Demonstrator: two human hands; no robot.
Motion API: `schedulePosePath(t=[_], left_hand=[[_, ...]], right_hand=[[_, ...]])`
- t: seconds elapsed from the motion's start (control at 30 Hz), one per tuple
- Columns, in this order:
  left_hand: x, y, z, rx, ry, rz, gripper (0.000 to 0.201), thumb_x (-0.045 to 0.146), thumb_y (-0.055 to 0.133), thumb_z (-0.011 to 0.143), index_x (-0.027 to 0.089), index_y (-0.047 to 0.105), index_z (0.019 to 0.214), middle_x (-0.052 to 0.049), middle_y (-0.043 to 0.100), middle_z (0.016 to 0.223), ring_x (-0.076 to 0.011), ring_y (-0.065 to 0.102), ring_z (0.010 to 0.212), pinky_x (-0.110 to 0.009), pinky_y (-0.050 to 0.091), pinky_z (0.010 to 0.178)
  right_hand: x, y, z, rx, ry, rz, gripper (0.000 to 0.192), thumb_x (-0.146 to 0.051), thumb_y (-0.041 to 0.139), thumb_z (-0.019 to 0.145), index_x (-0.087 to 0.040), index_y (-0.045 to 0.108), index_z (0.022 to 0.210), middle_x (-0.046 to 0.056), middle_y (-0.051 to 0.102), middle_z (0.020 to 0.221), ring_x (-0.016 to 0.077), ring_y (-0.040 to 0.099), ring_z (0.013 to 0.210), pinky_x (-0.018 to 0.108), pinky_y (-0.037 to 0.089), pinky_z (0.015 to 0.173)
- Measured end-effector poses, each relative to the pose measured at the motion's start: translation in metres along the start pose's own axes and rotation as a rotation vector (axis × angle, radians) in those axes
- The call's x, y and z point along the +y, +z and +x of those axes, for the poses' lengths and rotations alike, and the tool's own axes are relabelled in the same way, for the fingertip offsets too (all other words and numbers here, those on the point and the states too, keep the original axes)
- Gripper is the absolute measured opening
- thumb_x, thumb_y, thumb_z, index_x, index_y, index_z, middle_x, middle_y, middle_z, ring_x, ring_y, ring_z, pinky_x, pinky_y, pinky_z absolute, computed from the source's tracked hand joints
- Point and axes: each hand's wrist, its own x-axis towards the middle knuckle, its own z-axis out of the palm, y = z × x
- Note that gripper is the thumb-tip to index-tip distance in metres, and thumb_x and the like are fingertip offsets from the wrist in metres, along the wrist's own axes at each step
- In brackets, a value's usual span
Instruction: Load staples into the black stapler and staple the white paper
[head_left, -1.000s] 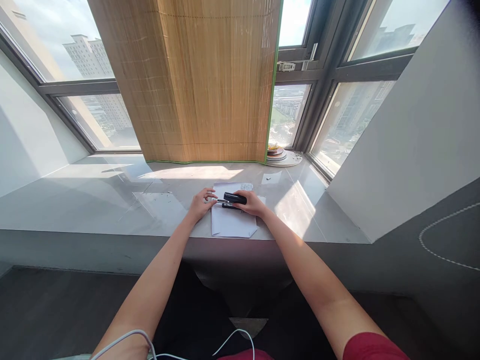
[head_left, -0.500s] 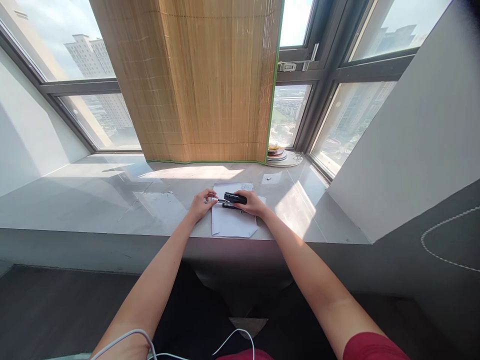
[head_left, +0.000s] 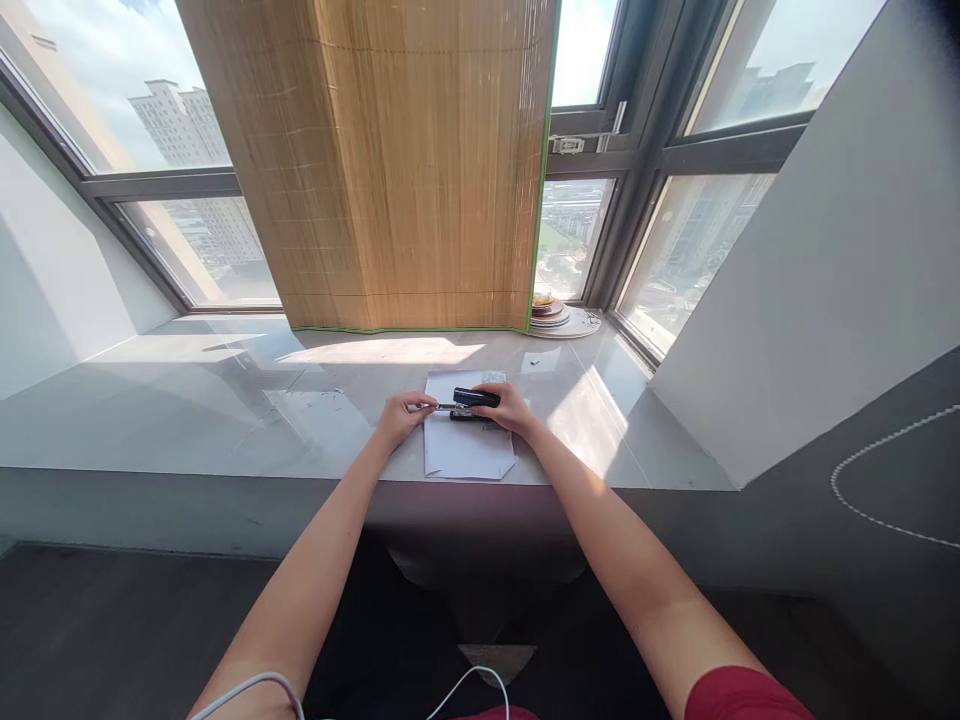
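Currently, right hand [head_left: 512, 408] grips black stapler [head_left: 474, 398] over white paper [head_left: 469, 452]; left hand [head_left: 403, 416] pinches slim metal part [head_left: 445, 407] at its end (fingertips indistinct). Loose right grip could let stapler twist.

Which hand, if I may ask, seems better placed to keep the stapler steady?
Probably the right hand: it grips the black stapler over the white paper, whereas the left hand appears to pinch only the thin metal piece jutting out toward it.

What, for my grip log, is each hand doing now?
Left hand: closed, fingertips pinching a thin metal piece.
Right hand: closed, holding the black stapler.
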Motion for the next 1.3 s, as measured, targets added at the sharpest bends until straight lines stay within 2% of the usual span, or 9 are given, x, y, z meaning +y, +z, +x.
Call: schedulePosePath(t=[0.2,0.5,0.63,0.7,0.8,0.97,1.07,1.17,1.3], left_hand=[[0.003,-0.001,-0.001,-0.114,0.105,0.017,0.025,0.044,0.071,0.09,0.026,0.085,0.1,-0.009,0.08,0.112,-0.0277,0.071,0.11,-0.043,0.055,0.099],[0.012,0.0,-0.004,-0.013,0.0,-0.04,0.027,0.047,0.079,0.085,0.021,0.082,0.087,-0.009,0.082,0.101,-0.0248,0.073,0.09,-0.036,0.052,0.079],[0.016,-0.001,-0.004,-0.034,0.044,-0.114,0.035,0.047,0.079,0.086,0.02,0.076,0.107,-0.01,0.082,0.103,-0.0236,0.074,0.096,-0.035,0.05,0.083],[0.018,-0.001,-0.004,-0.061,0.077,-0.114,0.048,0.044,0.084,0.081,0.021,0.069,0.12,-0.008,0.081,0.104,-0.0207,0.072,0.092,-0.034,0.048,0.082],[0.02,0.0,-0.006,-0.143,0.119,-0.054,0.054,0.038,0.087,0.075,0.022,0.064,0.121,-0.006,0.078,0.108,-0.0175,0.067,0.087,-0.032,0.046,0.08],[0.019,0.001,-0.008,-0.258,0.123,0.019,0.034,0.029,0.08,0.076,0.022,0.067,0.107,-0.002,0.072,0.103,-0.0171,0.062,0.088,-0.03,0.046,0.076],[0.016,0.001,-0.007,-0.256,0.126,0.07,0.03,0.033,0.08,0.078,0.022,0.069,0.103,-0.003,0.071,0.105,-0.0206,0.063,0.096,-0.032,0.049,0.079],[0.015,0.002,-0.005,-0.206,0.18,0.109,0.032,0.042,0.077,0.085,0.023,0.069,0.11,-0.006,0.071,0.116,-0.0246,0.064,0.112,-0.04,0.051,0.097],[0.017,0.007,-0.006,-0.281,0.263,0.173,0.03,0.048,0.066,0.095,0.023,0.07,0.112,-0.009,0.07,0.13,-0.0272,0.061,0.127,-0.047,0.045,0.114]], right_hand=[[-0.002,-0.003,-0.001,-0.006,0.012,0.02,0.036,-0.039,0.083,0.076,-0.019,0.082,0.106,0.005,0.08,0.096,0.0266,0.073,0.092,0.036,0.054,0.085],[0.001,-0.008,-0.001,0.045,0.079,0.164,0.043,-0.044,0.089,0.068,-0.017,0.083,0.102,0.006,0.079,0.093,0.0276,0.073,0.09,0.037,0.055,0.083],[-0.003,-0.012,-0.003,0.032,0.069,0.229,0.045,-0.047,0.091,0.066,-0.018,0.083,0.1,0.005,0.078,0.09,0.0261,0.072,0.085,0.036,0.055,0.078],[-0.008,-0.01,-0.004,-0.009,0.009,0.225,0.046,-0.048,0.091,0.067,-0.018,0.084,0.1,0.005,0.077,0.089,0.0245,0.07,0.083,0.034,0.054,0.076],[-0.019,-0.002,-0.006,-0.146,-0.12,0.171,0.045,-0.051,0.088,0.073,-0.019,0.084,0.104,0.005,0.076,0.088,0.022,0.068,0.082,0.033,0.052,0.075],[-0.032,0.012,-0.008,-0.282,-0.208,0.099,0.043,-0.055,0.082,0.082,-0.023,0.083,0.111,0.005,0.076,0.089,0.0216,0.068,0.085,0.032,0.052,0.078],[-0.031,0.013,-0.007,-0.237,-0.186,0.088,0.043,-0.055,0.084,0.079,-0.023,0.083,0.107,0.006,0.076,0.089,0.0226,0.068,0.086,0.034,0.054,0.08],[-0.026,0.005,-0.01,-0.058,-0.066,0.133,0.049,-0.057,0.087,0.073,-0.02,0.083,0.105,0.008,0.077,0.094,0.0259,0.07,0.089,0.039,0.057,0.083],[-0.021,-0.033,-0.034,0.158,0.092,0.128,0.054,-0.057,0.088,0.07,-0.021,0.082,0.11,0.008,0.079,0.104,0.0317,0.072,0.101,0.05,0.058,0.094]])
